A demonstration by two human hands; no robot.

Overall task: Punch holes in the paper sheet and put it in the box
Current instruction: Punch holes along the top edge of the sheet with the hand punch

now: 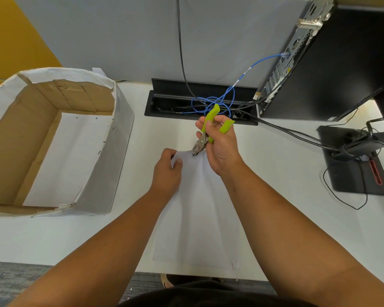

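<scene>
A white paper sheet (pixel 195 213) lies lengthwise on the white desk in front of me, its far edge lifted. My left hand (pixel 167 171) pinches that far edge at its left corner. My right hand (pixel 220 147) grips a hole punch (pixel 205 131) with lime-green handles and a metal head. The metal jaws sit over the paper's far edge, just right of my left thumb. An open cardboard box (pixel 111 151) wrapped in white paper stands at the left. A white sheet with small holes lies flat on its floor.
A black cable tray (pixel 164 103) with tangled blue and black cables is sunk into the desk behind my hands. A black computer tower (pixel 333 63) and a monitor base (pixel 350 165) stand at the right. Grey partition at the back; the desk's near edge is below my forearms.
</scene>
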